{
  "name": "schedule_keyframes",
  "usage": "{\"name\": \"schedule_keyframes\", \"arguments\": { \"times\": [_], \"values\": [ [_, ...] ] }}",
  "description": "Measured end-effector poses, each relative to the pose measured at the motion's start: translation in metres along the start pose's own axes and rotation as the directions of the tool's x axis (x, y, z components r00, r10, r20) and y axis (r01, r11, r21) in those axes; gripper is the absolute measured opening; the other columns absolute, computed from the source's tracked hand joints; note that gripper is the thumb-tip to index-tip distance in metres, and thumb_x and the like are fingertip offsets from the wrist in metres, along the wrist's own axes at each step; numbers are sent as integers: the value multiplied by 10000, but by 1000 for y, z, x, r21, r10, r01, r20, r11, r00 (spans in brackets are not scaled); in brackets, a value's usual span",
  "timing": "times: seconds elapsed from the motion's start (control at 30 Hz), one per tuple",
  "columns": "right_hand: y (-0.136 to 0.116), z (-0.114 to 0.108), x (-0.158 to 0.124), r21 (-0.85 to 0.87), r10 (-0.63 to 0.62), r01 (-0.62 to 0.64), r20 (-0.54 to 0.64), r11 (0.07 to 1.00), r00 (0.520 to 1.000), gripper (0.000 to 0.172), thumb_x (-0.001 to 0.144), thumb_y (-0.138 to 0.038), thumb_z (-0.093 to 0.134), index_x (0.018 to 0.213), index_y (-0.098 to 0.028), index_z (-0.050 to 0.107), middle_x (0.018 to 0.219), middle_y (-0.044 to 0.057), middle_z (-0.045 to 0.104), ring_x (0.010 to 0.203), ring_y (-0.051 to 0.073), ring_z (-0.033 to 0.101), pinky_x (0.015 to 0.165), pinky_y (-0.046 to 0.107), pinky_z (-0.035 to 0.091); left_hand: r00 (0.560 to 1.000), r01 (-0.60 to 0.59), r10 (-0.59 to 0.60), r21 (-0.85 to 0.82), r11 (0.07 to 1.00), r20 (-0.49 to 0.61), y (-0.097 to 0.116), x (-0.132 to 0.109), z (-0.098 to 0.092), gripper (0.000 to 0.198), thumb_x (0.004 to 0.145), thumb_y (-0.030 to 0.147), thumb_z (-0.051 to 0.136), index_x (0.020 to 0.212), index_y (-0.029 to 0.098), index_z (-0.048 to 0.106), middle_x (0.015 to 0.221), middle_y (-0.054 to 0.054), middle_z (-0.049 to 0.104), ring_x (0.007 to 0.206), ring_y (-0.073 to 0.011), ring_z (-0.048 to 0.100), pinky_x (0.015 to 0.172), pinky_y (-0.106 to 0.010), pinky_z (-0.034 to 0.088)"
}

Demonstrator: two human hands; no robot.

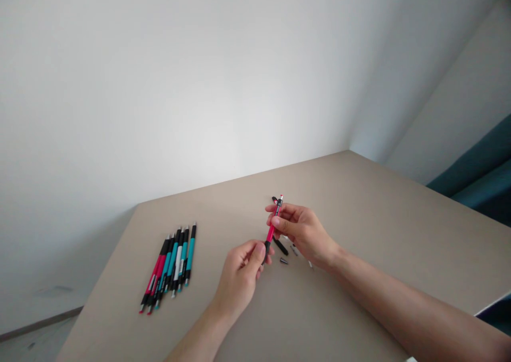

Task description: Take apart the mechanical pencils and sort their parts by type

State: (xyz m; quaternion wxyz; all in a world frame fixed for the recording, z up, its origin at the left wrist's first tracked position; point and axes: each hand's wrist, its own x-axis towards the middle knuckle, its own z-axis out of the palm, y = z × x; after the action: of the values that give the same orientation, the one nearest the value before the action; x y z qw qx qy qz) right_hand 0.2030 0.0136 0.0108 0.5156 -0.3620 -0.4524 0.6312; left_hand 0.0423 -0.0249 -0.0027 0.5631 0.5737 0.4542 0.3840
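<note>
Both hands hold one red mechanical pencil point(273, 224) above the beige table point(359, 207). My right hand point(301, 229) pinches its upper red barrel, the tip with the white end pointing up and away. My left hand point(243, 271) pinches the black grip end at the bottom. Small loose parts lie on the table just beneath: a black barrel piece point(280, 246), a short dark tip point(283, 261) and thin metal bits point(294, 250).
A row of several red, teal and black pencils point(170, 266) lies side by side at the left of the table. A white wall stands behind the table. A dark teal seat point(479, 181) is at the right.
</note>
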Motion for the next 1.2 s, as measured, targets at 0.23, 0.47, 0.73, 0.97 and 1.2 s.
{"name": "schedule_keyframes", "arguments": {
  "times": [0.23,0.47,0.73,0.97,1.2],
  "values": [
    [2,1,-2,-24,52,-51,27,998,998,300,679,-323,761,897,-137,672,723,19,641,628,126,585,644,274,479,999,43,-44,-113,993,-8,-4,3,0,371,855,478,521,827,124,627,658,-4,556,500,-87,378,487,-231,271],
    [0,-1,-4,-5,48,-48,183,999,982,339,758,-338,693,1037,-156,630,794,32,636,691,137,603,667,274,475,997,78,-74,-181,980,32,-1,3,1,368,877,466,489,963,124,593,632,-12,595,495,-100,418,496,-238,303],
    [3,1,-3,-72,94,-81,204,994,975,410,693,-319,750,1025,-143,585,673,-15,608,534,126,590,520,252,460,995,84,-74,-161,983,66,3,4,0,368,833,493,546,813,130,603,660,-29,605,530,-106,451,509,-237,342],
    [1,3,-7,36,19,-30,273,999,962,429,764,-261,689,1138,-178,495,828,14,627,533,112,603,540,267,477,992,111,-94,-229,967,84,-1,5,1,365,859,462,517,746,123,595,638,-32,578,538,-106,432,522,-244,326],
    [2,3,-4,-39,63,-56,195,998,979,382,720,-210,728,1047,-136,544,702,-20,599,563,103,591,568,242,466,992,95,-68,-258,962,111,0,5,1,329,874,425,513,759,126,587,630,-27,574,557,-113,436,530,-250,318]
  ]
}}
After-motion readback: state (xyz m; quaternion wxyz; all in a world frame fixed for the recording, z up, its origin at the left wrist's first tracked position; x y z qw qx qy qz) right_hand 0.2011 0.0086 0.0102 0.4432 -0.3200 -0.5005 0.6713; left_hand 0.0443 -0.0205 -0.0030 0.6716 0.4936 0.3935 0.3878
